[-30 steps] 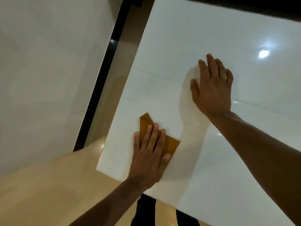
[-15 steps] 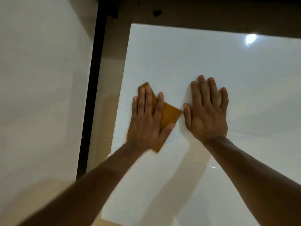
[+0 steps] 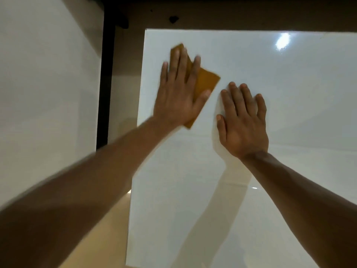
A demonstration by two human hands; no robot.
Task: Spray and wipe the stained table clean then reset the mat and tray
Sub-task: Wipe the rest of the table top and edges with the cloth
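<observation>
Two hands flat on the desk (image 3: 289, 97) right now, so here's where I think this could go sideways. My left hand (image 3: 176, 91) has its fingers (image 3: 174, 60) straight and spread, pressing the folded cloth (image 3: 204, 82) down near the far left corner of the top, not gripping it at all. It's close to both edges there, so a long push could probably run the cloth right off the side and onto the floor. My right hand (image 3: 242, 122) is planted palm-down just beside it, fingers straight and nearly together, holding nothing. If the surface is damp from spray, I reckon that bracing palm could skid or leave a print on the bit I've done.

Stuff-wise: the cloth is mustard-brown, thin, folded into a flat angular wedge, looks soft and matte. Desk top is white, hard and glossy, with a lamp glare and my arms mirrored in it. Can't spot any stain, mat or tray from here.
</observation>
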